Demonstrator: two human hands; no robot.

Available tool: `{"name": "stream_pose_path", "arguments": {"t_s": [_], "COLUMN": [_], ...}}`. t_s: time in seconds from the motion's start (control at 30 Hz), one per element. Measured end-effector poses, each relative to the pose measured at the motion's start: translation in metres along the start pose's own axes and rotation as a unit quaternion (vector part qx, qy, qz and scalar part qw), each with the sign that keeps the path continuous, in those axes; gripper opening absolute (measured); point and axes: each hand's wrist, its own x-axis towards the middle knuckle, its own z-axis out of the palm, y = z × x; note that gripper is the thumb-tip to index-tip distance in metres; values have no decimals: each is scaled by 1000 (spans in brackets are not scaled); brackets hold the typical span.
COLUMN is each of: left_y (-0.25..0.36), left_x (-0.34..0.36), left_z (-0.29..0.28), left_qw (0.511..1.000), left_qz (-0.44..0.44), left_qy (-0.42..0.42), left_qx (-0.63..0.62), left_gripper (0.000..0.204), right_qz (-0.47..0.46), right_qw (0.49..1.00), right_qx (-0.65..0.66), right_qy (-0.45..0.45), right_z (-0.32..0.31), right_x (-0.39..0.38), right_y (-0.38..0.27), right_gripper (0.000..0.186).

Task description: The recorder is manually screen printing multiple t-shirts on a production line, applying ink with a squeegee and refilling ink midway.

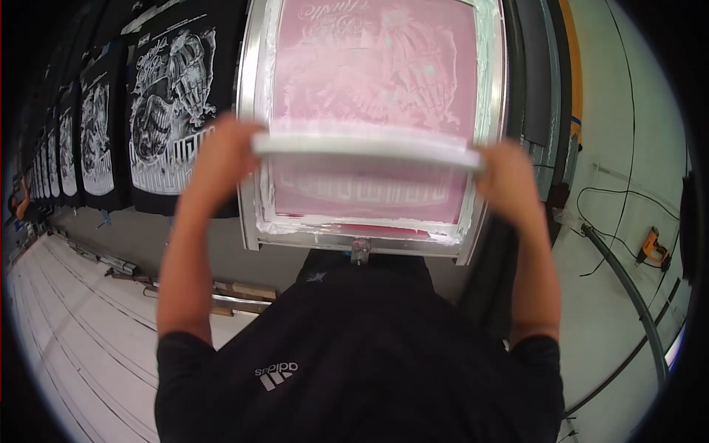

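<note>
A long pale squeegee [369, 150], blurred by motion, lies crosswise over a screen-printing frame [249, 111] in front of me. My left hand [229, 151] is closed round its left end, and my right hand [511, 177] grips the right end; the fingers are smeared. Beneath it the pink mesh [325, 81] carries a faint illustration with lettering. White ink streaks the mesh, with a thick smear [439, 235] along the near edge. Whatever lies under the screen is hidden.
Black printed shirts [173, 96] hang or lie in a row at the left. Grey pallet-like boards [543, 74] stand close on the right. An orange-and-black tool [653, 249], a cable and a grey hose [628, 284] lie on the pale floor. Another person's arm [22, 198] shows far left.
</note>
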Motion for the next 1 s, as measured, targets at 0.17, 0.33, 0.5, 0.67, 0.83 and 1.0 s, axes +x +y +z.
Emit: {"name": "stream_pose_path", "arguments": {"t_s": [0.17,0.33,0.5,0.67,0.83,1.0], "left_y": [25,22,17,-19,-38,-46], "left_x": [-129,-141,-152,19,190,302], "left_z": [56,71,95,68,26,-16], "left_qw": [997,998,989,986,988,983], "left_qz": [69,49,95,89,34,81], "left_qy": [-9,13,116,135,116,134], "left_qx": [-15,-27,1,39,100,98], "left_gripper": [37,39,40,39,33,38], "right_qz": [24,46,18,5,30,48], "right_qw": [995,988,999,998,989,992], "right_qx": [63,62,15,-33,-106,-112], "right_qy": [-78,-132,-24,61,94,42], "right_z": [56,64,80,60,17,-33], "right_x": [-118,-113,-126,15,165,283], "right_y": [-47,-43,-50,6,73,115], "right_gripper": [38,39,45,42,37,48]}}
